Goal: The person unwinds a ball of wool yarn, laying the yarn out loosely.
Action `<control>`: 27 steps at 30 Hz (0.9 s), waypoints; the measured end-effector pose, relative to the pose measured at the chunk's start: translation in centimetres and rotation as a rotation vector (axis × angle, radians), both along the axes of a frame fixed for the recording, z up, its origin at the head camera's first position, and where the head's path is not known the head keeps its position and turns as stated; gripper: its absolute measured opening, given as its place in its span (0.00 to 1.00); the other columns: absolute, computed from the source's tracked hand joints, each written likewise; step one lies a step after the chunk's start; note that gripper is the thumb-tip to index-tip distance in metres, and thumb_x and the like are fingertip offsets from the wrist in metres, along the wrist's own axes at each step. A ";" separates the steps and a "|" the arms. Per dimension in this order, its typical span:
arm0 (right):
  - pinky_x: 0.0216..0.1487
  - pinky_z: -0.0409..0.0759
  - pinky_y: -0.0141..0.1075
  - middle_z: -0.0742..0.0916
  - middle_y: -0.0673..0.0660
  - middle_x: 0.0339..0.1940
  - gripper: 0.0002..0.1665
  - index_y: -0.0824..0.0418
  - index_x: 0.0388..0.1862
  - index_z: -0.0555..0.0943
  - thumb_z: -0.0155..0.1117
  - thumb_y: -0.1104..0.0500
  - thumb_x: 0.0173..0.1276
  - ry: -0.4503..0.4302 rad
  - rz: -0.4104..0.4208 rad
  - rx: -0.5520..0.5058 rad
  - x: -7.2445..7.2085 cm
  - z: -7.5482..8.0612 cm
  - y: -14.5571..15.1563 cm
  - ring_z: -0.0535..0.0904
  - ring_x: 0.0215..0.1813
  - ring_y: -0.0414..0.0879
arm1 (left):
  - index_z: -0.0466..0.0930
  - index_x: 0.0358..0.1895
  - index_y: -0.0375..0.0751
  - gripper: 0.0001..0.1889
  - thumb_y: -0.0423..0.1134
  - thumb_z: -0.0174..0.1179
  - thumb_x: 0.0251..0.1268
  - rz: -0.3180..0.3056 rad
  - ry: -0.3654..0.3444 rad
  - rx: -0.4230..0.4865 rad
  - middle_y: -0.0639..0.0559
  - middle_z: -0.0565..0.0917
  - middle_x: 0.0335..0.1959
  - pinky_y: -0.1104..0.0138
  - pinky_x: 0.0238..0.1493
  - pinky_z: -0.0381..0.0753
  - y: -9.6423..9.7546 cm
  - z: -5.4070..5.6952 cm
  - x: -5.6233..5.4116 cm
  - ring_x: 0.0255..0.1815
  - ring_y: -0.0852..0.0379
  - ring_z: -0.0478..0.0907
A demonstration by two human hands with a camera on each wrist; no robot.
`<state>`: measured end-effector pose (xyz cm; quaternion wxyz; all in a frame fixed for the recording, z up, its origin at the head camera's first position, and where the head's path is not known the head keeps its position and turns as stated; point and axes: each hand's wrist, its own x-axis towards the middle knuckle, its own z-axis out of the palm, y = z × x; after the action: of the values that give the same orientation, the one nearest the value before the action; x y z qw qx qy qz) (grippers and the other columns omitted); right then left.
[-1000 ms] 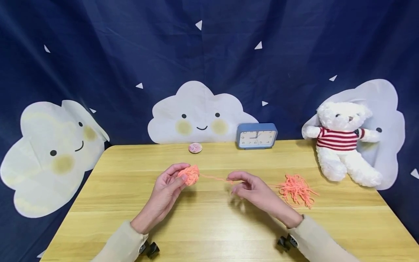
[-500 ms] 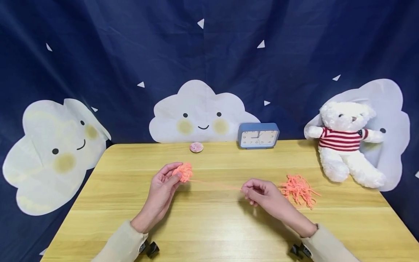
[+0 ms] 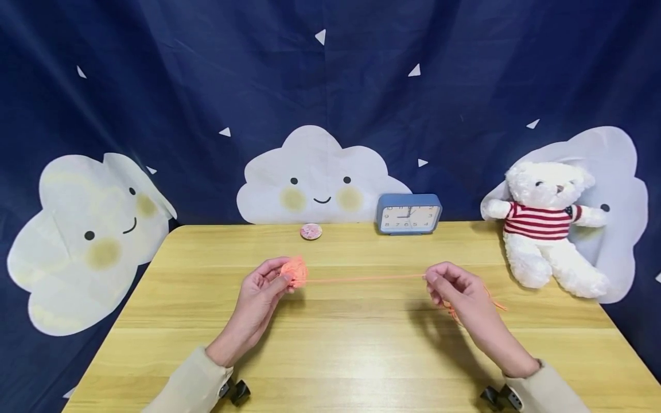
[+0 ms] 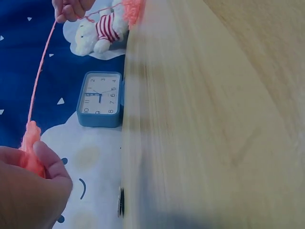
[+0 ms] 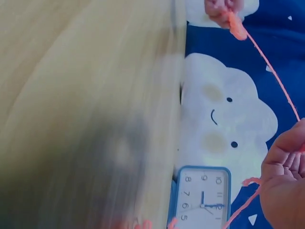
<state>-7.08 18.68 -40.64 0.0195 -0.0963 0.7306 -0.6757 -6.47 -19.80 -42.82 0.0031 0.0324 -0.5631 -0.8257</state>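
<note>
My left hand (image 3: 260, 302) holds a small coral-orange ball of yarn (image 3: 296, 272) between thumb and fingers, above the middle-left of the table. From the ball a strand of yarn (image 3: 366, 279) runs straight and taut to my right hand (image 3: 461, 293), which pinches it between thumb and fingertips. The rest of the loose yarn (image 4: 133, 13) lies in a tangle behind the right hand. In the head view that hand hides most of it, and only a few ends show. More yarn (image 5: 245, 205) trails below the right hand in the right wrist view.
A blue alarm clock (image 3: 409, 214) stands at the table's back edge. Left of it lies a small round pink object (image 3: 311, 232). A white teddy bear (image 3: 547, 223) in a striped shirt sits back right. Behind the wooden table (image 3: 330, 355) hangs a dark blue curtain (image 3: 206, 69).
My right hand has moved to the right, pulling the strand longer and tauter and now covering most of the loose yarn. The left hand, with the ball, shifted slightly left and back.
</note>
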 end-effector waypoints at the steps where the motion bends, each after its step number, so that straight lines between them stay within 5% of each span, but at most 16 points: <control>1: 0.32 0.83 0.32 0.85 0.57 0.33 0.09 0.67 0.45 0.84 0.61 0.63 0.86 0.011 -0.008 -0.013 0.0 0.1 0.2 0.79 0.32 0.43 | 0.73 0.69 0.24 0.21 0.18 0.57 0.76 0.007 -0.006 0.006 0.47 0.86 0.53 0.69 0.46 0.88 0.0 0.0 0.0 0.45 0.58 0.84; 7: 0.29 0.81 0.31 0.85 0.55 0.33 0.08 0.67 0.44 0.84 0.60 0.64 0.86 0.031 -0.038 -0.065 -0.1 0.2 1.0 0.79 0.31 0.42 | 0.73 0.74 0.28 0.26 0.18 0.57 0.75 0.013 -0.025 -0.001 0.49 0.85 0.52 0.70 0.46 0.88 -0.2 0.2 0.0 0.46 0.60 0.83; 13: 0.28 0.81 0.30 0.85 0.53 0.32 0.08 0.65 0.43 0.84 0.62 0.65 0.85 0.019 -0.104 -0.122 -0.3 -0.2 2.1 0.78 0.31 0.42 | 0.72 0.75 0.30 0.27 0.20 0.59 0.76 0.020 0.024 -0.021 0.55 0.83 0.38 0.72 0.39 0.83 -0.5 0.2 -0.1 0.36 0.62 0.79; 19: 0.29 0.80 0.28 0.86 0.53 0.33 0.09 0.66 0.42 0.85 0.61 0.66 0.85 0.018 -0.139 -0.210 -0.6 -0.4 3.4 0.79 0.31 0.41 | 0.74 0.73 0.31 0.27 0.18 0.54 0.72 0.030 0.028 -0.003 0.55 0.83 0.38 0.73 0.38 0.80 -0.9 0.3 0.1 0.40 0.61 0.79; 27: 0.31 0.81 0.28 0.86 0.53 0.33 0.09 0.67 0.44 0.86 0.59 0.68 0.85 0.029 -0.155 -0.347 -1.0 -0.6 4.9 0.80 0.31 0.41 | 0.69 0.76 0.29 0.32 0.16 0.48 0.68 -0.027 0.074 0.057 0.57 0.83 0.37 0.73 0.38 0.80 -1.3 0.2 0.3 0.37 0.61 0.79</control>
<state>-8.05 23.59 -41.24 -0.0598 -0.0514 0.6085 -0.7897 -6.20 -21.08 -42.64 0.0119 -0.0056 -0.5391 -0.8421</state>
